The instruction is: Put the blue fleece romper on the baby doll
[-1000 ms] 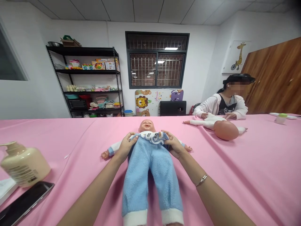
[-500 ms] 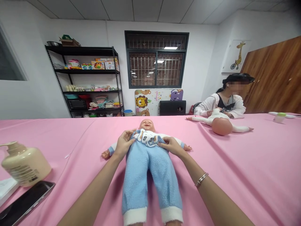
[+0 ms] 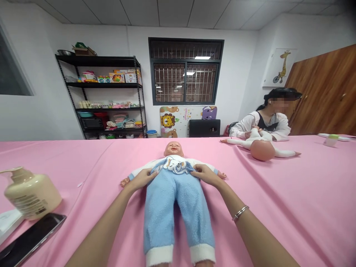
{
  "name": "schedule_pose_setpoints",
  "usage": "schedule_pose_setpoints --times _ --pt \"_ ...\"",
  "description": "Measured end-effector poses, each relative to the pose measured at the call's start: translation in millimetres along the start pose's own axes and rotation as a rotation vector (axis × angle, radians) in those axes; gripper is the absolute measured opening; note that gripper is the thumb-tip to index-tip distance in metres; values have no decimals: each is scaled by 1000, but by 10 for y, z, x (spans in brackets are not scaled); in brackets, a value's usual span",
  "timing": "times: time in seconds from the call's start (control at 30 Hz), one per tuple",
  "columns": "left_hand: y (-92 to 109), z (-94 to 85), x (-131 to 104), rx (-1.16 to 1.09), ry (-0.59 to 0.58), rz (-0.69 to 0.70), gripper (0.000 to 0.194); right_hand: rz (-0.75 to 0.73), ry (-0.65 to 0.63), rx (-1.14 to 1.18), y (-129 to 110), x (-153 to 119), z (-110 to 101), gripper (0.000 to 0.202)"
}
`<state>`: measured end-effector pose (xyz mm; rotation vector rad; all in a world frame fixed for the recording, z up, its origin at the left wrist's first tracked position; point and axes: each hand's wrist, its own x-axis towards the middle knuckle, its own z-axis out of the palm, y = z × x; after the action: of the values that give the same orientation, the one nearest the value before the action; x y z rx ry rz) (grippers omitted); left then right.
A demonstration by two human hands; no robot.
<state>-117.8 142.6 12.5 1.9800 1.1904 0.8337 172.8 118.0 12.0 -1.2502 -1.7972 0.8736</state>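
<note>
A baby doll [image 3: 174, 148] lies on its back on the pink cloth, head away from me and arms spread. It wears a white top with blue cuffs and light blue fleece pants [image 3: 160, 207] with white hems. An elephant patch [image 3: 175, 164] shows at the doll's belly, its fabric bunched. My left hand [image 3: 142, 178] is closed on the left edge of the pants' waist, thumb on top. With bent fingers, my right hand [image 3: 204, 174] pinches the waist's right edge. The hidden fingertips are tucked under the fabric.
At left stand a beige pump bottle [image 3: 33, 194], a black phone [image 3: 30, 237] and a white box [image 3: 9, 224]. Across the table at right, another person [image 3: 261, 118] handles a second doll [image 3: 263, 149]. A small green-lidded jar [image 3: 330, 139] is farther right. Black shelves [image 3: 102, 85] stand behind.
My left hand has moved down and outward along the waist, drawing the fabric sideways. My right hand has shifted slightly. The elephant patch is more crumpled.
</note>
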Motion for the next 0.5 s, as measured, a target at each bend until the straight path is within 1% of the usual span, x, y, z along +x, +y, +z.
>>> schedule_pose_setpoints --times 0.07,0.13,0.17,0.23,0.33,0.4,0.5 --pt "39 -66 -54 -64 -93 -30 34 -17 15 57 44 25 -1 23" --pt "66 -109 -88 -142 -112 -42 31 -51 87 104 86 56 13 21" --pt "72 -117 -94 -188 -92 -45 30 -61 128 127 102 69 24 21" --pt "72 -99 -85 -302 -11 -47 30 -45 187 205 115 89 51 23" --pt "67 3 -32 -493 120 -42 31 27 231 406 99 105 93 30" --pt "69 93 11 -595 191 -28 33 48 270 503 87 120 114 35" --pt "60 190 58 -638 297 -15 36 -13 333 495 113 161 127 34"
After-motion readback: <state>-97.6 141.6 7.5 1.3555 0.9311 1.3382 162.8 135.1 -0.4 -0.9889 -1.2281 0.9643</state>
